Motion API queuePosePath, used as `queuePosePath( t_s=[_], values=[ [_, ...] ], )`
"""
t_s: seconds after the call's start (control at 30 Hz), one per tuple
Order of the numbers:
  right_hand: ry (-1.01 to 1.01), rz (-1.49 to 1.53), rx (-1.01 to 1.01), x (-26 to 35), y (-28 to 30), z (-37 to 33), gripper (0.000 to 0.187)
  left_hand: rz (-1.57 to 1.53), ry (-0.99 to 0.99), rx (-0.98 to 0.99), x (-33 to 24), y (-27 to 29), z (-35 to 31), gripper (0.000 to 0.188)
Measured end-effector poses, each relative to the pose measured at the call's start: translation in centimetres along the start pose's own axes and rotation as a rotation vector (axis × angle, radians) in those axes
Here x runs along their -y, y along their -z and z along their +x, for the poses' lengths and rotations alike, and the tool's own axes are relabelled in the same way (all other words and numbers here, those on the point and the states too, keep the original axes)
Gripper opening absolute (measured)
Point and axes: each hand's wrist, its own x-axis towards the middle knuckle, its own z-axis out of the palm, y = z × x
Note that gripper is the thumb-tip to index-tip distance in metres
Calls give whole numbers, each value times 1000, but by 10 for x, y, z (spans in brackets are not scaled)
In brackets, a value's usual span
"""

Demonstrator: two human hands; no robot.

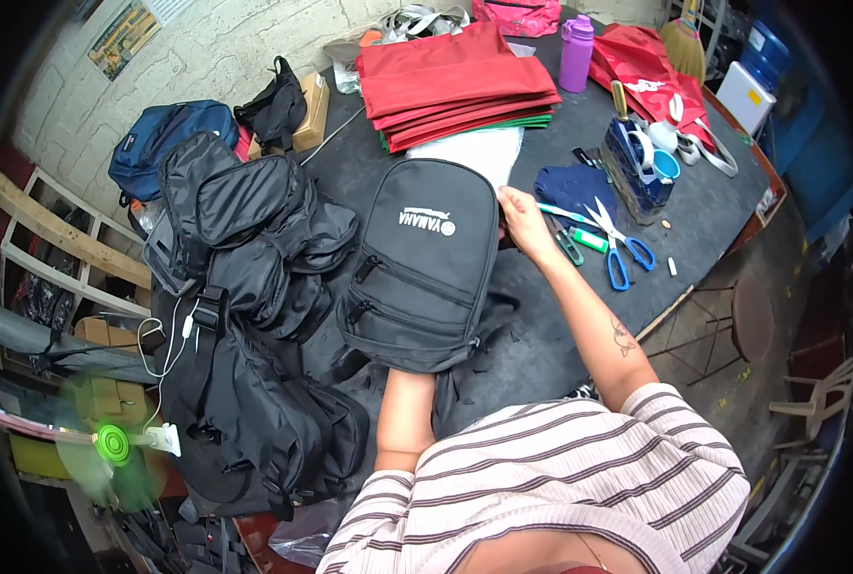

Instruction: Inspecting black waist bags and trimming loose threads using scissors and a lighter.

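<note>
A black backpack point(431, 258) with a white printed logo and two zipped front pockets stands tilted in front of me at the middle of the table. My right hand point(520, 220) grips its upper right edge, fingers closed on the side by the seam. My left forearm point(407, 411) runs up beneath the bag's lower end, and the bag hides my left hand and its fingers. Just left of the bag lies a heap of similar black backpacks point(245, 277). To the right of my right hand are scissors point(618, 244) with blue handles and a green lighter point(589, 239).
Stacked red fabric pieces point(455, 81) lie at the back, near a purple bottle point(576, 55). A dark blue box point(637, 172) holding tape rolls stands at the right. A small green fan point(113, 445) spins at the lower left. A blue backpack point(173, 143) rests by the wall.
</note>
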Motion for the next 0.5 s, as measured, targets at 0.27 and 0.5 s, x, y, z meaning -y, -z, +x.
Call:
queuePosePath(
  t_s=[0.27, 0.5],
  values=[
    [1160, -777, 339, 139, -32, -72, 59, -934, 85, 31, 34, 22, 34, 46],
    [821, -934, 498, 115, -35, -23, 31, -451, 291, 718, 65, 51, 55, 35]
  ],
)
